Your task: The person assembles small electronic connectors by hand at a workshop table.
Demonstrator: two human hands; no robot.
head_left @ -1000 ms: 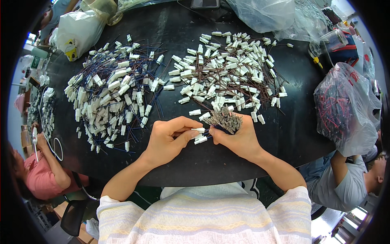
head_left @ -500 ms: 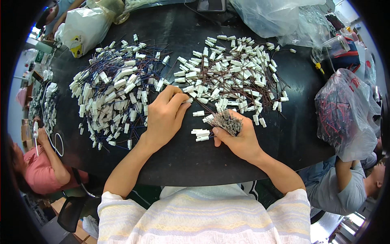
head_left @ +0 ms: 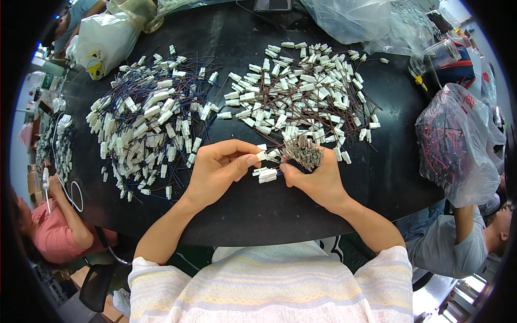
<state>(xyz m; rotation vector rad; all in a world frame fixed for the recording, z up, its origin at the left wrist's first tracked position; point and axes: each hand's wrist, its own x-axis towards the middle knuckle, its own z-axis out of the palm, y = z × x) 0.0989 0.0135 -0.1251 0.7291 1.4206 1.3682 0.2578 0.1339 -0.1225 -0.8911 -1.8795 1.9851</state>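
Observation:
My left hand [head_left: 221, 167] is closed, thumb and forefinger pinching a small white plastic connector [head_left: 262, 155]. Just right of it, my right hand [head_left: 321, 180] grips a bundle of thin wires [head_left: 303, 153] whose metal-tipped ends fan upward. A few white connectors [head_left: 265, 175] on this bundle stick out left of my right thumb, close to the left fingertips. Beyond my hands lie two heaps of wired white connectors: one with blue and dark wires [head_left: 153, 116] on the left, one with brown wires [head_left: 307, 89] on the right. A loose connector [head_left: 224, 115] rests between the heaps.
The black table [head_left: 231, 220] curves along its near edge. A white plastic bag [head_left: 105, 43] stands far left; clear bags [head_left: 350, 19] lie at the back. At right sits a clear bag of red and dark wires [head_left: 447, 142]. People sit at both sides, one in a pink top [head_left: 59, 229].
My left hand has come nearer and to the right, from the gap between the heaps to beside the bundle, and pinches a connector there. The right hand stays nearly in place with the wires.

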